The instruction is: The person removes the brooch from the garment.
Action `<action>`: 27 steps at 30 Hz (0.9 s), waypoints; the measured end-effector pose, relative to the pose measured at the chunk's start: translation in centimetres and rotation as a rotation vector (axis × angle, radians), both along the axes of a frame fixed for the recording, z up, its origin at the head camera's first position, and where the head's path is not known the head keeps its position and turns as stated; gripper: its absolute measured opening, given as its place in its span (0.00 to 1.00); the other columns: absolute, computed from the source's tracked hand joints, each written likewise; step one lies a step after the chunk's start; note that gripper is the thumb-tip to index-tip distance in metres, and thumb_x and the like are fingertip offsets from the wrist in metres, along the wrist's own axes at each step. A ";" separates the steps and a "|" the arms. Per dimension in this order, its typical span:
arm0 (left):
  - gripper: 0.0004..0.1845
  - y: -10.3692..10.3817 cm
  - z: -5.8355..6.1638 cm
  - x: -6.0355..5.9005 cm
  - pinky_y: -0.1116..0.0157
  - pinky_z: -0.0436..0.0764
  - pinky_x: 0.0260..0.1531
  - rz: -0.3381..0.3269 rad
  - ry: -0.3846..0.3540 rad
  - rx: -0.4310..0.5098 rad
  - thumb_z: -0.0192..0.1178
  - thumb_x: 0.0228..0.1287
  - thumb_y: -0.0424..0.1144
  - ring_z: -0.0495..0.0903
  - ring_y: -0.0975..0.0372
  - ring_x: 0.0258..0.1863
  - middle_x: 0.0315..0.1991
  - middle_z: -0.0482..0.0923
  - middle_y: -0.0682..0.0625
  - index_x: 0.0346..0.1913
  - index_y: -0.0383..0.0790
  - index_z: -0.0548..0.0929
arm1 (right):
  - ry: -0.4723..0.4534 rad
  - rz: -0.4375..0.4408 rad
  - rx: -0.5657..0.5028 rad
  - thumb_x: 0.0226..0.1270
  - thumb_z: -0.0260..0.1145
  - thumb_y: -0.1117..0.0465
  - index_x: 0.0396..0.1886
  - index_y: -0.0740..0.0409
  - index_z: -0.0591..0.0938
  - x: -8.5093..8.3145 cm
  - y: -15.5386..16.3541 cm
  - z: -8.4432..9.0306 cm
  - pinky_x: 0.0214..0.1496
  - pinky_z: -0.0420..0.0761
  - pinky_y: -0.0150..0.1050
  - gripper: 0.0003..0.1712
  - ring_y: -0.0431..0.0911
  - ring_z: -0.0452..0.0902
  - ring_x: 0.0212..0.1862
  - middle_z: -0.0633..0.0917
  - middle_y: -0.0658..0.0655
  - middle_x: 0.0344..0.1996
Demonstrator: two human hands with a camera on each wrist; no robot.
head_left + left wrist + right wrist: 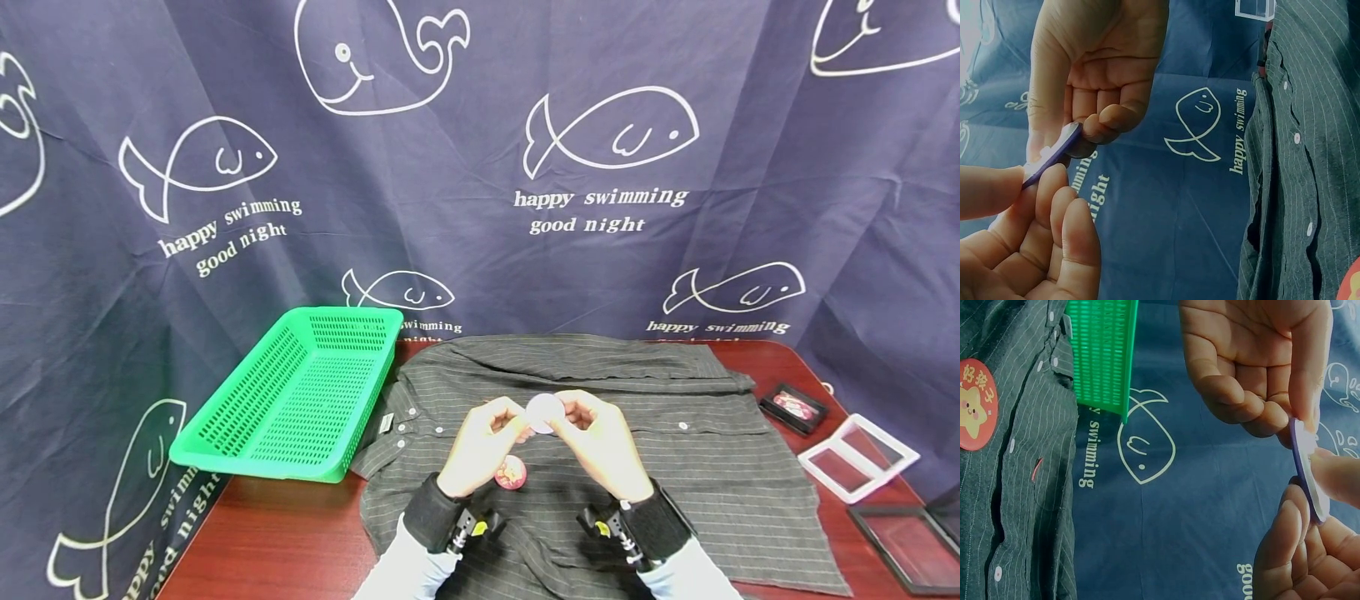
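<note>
**Badge held in both hands above shirt: slip risk**

Both hands pinch a round badge (544, 412) by its rim, above the striped shirt (697, 433) on the worktop. Risk, as I judge it: the grip is fingertip-only on a thin edge, so the disc could twist free and drop, or a rear pin, not visible, could prick.

Left hand (480, 446) at 9 o'clock of the badge, right hand (603, 442) at 3, wrists low. A second, red badge (511, 472) lies on the shirt at 7 o'clock.

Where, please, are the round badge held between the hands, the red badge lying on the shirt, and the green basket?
round badge (544, 412), head view, middle of its pale face.
red badge (977, 404), right wrist view, on the star picture.
green basket (300, 398), head view, its mesh floor.
</note>
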State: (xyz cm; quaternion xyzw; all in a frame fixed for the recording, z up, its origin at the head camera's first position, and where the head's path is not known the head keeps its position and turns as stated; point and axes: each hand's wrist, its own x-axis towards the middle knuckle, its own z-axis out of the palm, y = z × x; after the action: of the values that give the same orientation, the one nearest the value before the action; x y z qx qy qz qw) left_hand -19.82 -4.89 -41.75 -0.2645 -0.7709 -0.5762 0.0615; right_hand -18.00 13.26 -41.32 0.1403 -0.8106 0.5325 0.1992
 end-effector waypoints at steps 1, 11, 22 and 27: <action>0.06 0.0 0.0 0.0 0.73 0.79 0.33 -0.001 0.001 0.003 0.59 0.67 0.30 0.81 0.60 0.27 0.27 0.83 0.36 0.35 0.28 0.82 | 0.001 0.000 -0.002 0.59 0.71 0.67 0.36 0.63 0.84 0.0 0.0 0.0 0.28 0.75 0.30 0.06 0.31 0.74 0.25 0.84 0.54 0.23; 0.08 -0.1 -0.2 0.1 0.72 0.79 0.33 -0.028 0.029 0.035 0.60 0.68 0.35 0.79 0.68 0.28 0.28 0.83 0.39 0.36 0.32 0.84 | -0.015 0.005 -0.029 0.59 0.71 0.66 0.35 0.62 0.84 0.1 0.0 0.2 0.28 0.75 0.29 0.05 0.32 0.75 0.25 0.84 0.54 0.23; 0.09 0.0 -0.1 0.2 0.73 0.78 0.33 -0.013 0.047 0.009 0.60 0.69 0.36 0.78 0.70 0.28 0.28 0.83 0.40 0.36 0.33 0.84 | -0.019 0.025 -0.051 0.61 0.71 0.64 0.36 0.62 0.84 0.1 0.1 0.4 0.30 0.76 0.30 0.06 0.32 0.76 0.26 0.84 0.53 0.24; 0.09 0.0 -0.1 0.3 0.73 0.77 0.32 -0.015 0.041 0.004 0.60 0.69 0.37 0.77 0.72 0.27 0.27 0.83 0.40 0.35 0.33 0.83 | -0.024 0.027 -0.044 0.61 0.71 0.64 0.36 0.61 0.84 0.0 0.1 0.4 0.30 0.76 0.30 0.06 0.33 0.76 0.25 0.85 0.53 0.23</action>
State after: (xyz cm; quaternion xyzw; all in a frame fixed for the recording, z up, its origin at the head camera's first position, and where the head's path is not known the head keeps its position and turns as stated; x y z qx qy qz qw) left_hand -19.56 -4.92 -41.81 -0.2819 -0.7663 -0.5726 0.0737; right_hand -17.96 13.39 -40.95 0.1407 -0.7991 0.5543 0.1853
